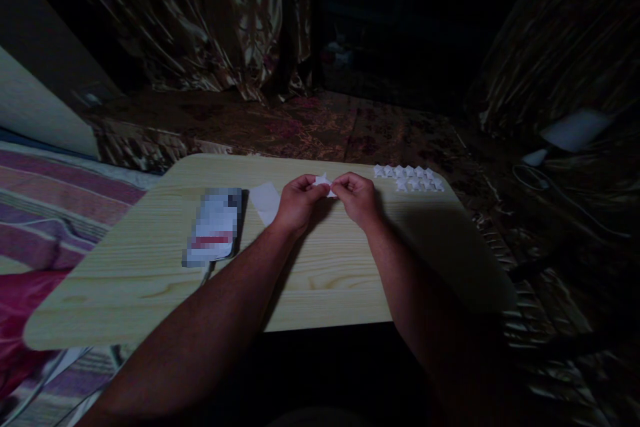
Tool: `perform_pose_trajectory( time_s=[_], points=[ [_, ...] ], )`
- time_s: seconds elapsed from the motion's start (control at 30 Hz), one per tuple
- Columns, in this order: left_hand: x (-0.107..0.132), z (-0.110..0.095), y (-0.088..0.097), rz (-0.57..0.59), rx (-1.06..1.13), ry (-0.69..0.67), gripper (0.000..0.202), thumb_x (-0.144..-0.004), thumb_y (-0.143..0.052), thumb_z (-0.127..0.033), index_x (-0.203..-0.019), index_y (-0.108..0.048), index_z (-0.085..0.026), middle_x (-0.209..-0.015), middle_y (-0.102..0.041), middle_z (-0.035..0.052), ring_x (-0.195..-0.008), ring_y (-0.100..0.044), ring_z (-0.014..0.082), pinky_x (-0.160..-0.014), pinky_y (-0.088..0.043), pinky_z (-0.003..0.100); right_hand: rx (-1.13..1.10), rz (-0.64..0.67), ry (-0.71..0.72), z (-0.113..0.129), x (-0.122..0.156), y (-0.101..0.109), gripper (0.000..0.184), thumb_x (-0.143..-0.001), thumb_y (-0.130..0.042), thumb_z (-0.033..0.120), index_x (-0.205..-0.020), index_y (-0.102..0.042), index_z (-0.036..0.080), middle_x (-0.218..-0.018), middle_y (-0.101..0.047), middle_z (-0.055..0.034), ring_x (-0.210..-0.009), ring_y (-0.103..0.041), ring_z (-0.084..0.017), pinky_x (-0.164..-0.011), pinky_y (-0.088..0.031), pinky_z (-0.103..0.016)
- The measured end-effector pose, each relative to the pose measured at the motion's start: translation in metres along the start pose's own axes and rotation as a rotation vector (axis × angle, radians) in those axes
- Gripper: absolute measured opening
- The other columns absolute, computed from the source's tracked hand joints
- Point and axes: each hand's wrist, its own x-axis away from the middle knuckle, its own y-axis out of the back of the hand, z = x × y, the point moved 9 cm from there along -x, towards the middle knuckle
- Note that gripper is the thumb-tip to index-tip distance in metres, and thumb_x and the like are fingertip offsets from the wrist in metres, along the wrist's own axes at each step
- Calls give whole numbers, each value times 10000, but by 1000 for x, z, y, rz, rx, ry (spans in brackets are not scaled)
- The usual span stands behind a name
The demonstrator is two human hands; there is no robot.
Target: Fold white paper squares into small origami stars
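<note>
1. The left grip [299, 203] and right grip [359, 199] meet over the middle of the bench [150, 280]. Both pinch one white star [323, 181] between their fingertips.
2. Just left lie a paper strip [266, 202] and a blurred object [215, 227].
3. Farther right, more stars [410, 178] lie in rows by the far edge.

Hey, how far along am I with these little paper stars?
Done: a batch of folded stars sits in two rows at the far right of the table. In hand: your left hand and right hand pinch one more white paper piece between their fingers; it looks star-shaped. Left: flat white paper lies beside the left hand, not yet folded.
</note>
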Motion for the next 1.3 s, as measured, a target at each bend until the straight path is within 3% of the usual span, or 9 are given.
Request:
perform_pose_trajectory(
  time_s=[0.3, 1.3],
  points=[
    [2, -5, 4, -77, -73, -61, 267, -582, -767, -254, -784, -636, -141, -701, -662, 11, -591, -576, 96, -605, -445, 223, 7, -15, 0, 1, 0, 0, 112, -686, -630, 272, -682, -603, 164, -643, -596, 14, -611, -543, -108, -588, -432, -226],
    [5, -9, 0, -48, -208, -88, 290, -580, -777, -267, -803, -642, -140, -688, -654, 10, -570, -553, 93, -564, -430, 206, 31, -64, 12, 6, 1, 4, 103, -711, -598, 256, -679, -599, 159, -623, -588, 13, -578, -535, -105, -545, -423, -219]
  ],
)
